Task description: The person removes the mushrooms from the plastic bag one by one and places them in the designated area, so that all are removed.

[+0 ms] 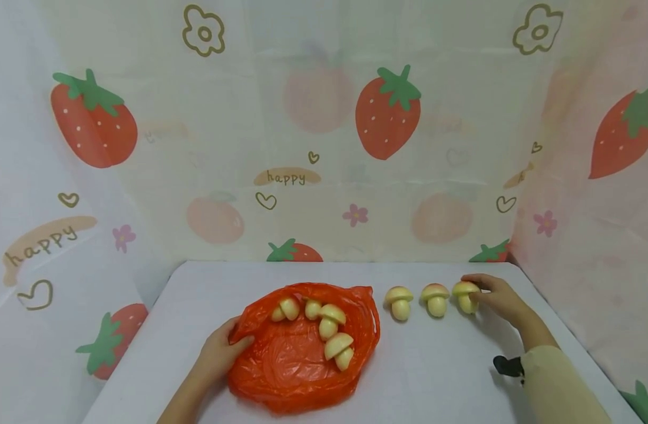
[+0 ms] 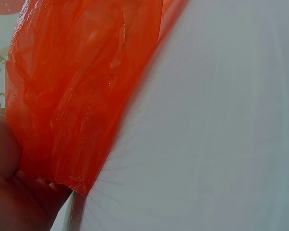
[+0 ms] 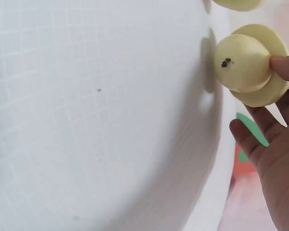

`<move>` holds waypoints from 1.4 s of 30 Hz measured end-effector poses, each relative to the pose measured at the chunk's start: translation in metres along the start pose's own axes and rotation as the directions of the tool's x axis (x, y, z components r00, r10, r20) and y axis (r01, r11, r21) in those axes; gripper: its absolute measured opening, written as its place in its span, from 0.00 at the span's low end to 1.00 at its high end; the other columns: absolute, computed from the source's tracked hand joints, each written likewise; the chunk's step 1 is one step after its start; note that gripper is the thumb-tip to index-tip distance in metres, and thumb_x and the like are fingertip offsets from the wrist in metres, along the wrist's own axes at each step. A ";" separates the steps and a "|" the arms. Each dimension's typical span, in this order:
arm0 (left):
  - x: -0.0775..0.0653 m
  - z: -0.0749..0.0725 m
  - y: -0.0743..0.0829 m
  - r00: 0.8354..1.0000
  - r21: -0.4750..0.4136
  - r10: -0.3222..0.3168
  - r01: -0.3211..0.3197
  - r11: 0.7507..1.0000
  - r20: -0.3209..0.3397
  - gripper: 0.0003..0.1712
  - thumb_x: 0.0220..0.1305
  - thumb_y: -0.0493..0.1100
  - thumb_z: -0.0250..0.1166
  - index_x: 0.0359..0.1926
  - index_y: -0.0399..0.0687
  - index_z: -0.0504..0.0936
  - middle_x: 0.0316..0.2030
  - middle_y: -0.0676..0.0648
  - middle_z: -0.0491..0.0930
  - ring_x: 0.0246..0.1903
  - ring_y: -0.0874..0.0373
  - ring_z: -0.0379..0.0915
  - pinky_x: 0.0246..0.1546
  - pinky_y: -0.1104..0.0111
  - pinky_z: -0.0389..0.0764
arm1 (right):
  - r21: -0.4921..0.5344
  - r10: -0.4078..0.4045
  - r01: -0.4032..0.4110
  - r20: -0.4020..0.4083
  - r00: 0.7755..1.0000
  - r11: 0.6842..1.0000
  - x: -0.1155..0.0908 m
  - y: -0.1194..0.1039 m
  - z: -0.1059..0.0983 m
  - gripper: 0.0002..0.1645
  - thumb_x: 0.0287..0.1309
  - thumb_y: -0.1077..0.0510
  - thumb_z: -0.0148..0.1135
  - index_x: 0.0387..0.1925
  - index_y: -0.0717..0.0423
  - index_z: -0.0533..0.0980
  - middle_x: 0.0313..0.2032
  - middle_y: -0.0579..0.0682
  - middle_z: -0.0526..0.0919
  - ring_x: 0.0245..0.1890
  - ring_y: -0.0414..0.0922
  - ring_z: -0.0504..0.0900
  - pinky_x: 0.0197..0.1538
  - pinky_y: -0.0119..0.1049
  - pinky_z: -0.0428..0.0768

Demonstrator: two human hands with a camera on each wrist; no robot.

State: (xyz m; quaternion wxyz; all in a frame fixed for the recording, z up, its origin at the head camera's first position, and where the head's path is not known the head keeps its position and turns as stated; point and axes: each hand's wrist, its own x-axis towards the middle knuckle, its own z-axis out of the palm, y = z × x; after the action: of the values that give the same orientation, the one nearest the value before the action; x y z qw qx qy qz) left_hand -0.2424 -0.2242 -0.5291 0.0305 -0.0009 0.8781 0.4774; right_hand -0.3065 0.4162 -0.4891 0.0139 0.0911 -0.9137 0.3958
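Note:
A red plastic bag (image 1: 292,359) lies spread on the table with its mouth facing up. Several toy mushrooms (image 1: 329,321), cream with rounded caps, sit inside along its back and right side. My left hand (image 1: 216,353) pinches the bag's left rim between thumb and fingers; the left wrist view shows the red film (image 2: 82,86) hanging from that hand. Right of the bag, a toy mushroom (image 1: 400,303) and another one (image 1: 435,300) stand in a row. At the row's right end my right hand (image 1: 496,297) pinches a third mushroom (image 3: 243,65) by thumb and fingers.
The white table (image 1: 435,371) ends at a curtain (image 1: 324,147) printed with strawberries, which rises behind it and along both sides. A black object (image 1: 508,366) shows at the right sleeve's cuff.

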 end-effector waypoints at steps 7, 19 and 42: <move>-0.001 0.001 -0.001 1.000 0.004 -0.013 0.013 1.000 0.003 0.35 0.70 0.48 0.67 0.73 0.43 0.68 0.68 0.39 0.75 0.67 0.40 0.70 0.67 0.42 0.71 | -0.002 -0.008 0.008 0.016 1.000 1.000 0.003 0.005 0.000 0.30 0.64 0.63 0.63 0.66 0.66 0.73 0.62 0.65 0.79 0.62 0.53 0.74 0.54 0.26 0.72; -0.003 0.000 0.000 1.000 0.005 -0.003 0.003 1.000 0.008 0.35 0.70 0.48 0.67 0.73 0.43 0.68 0.68 0.38 0.74 0.68 0.38 0.69 0.67 0.41 0.72 | 0.014 -0.007 0.007 0.012 1.000 1.000 0.002 0.007 -0.005 0.30 0.63 0.63 0.63 0.66 0.67 0.73 0.61 0.66 0.79 0.57 0.38 0.74 0.52 0.21 0.71; 0.000 -0.001 0.001 1.000 -0.004 -0.008 0.008 1.000 0.007 0.35 0.70 0.47 0.66 0.73 0.43 0.68 0.68 0.39 0.74 0.68 0.39 0.69 0.67 0.42 0.71 | 0.051 0.010 -0.010 0.003 1.000 0.999 0.000 0.005 -0.004 0.34 0.63 0.62 0.64 0.68 0.70 0.69 0.64 0.70 0.76 0.66 0.65 0.70 0.50 0.19 0.71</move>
State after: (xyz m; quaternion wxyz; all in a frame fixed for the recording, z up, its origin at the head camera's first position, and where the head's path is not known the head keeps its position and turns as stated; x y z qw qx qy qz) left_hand -0.2423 -0.2242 -0.5280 0.0357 -0.0029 0.8771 0.4789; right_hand -0.3072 0.4223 -0.4897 0.0081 0.0873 -0.9038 0.4189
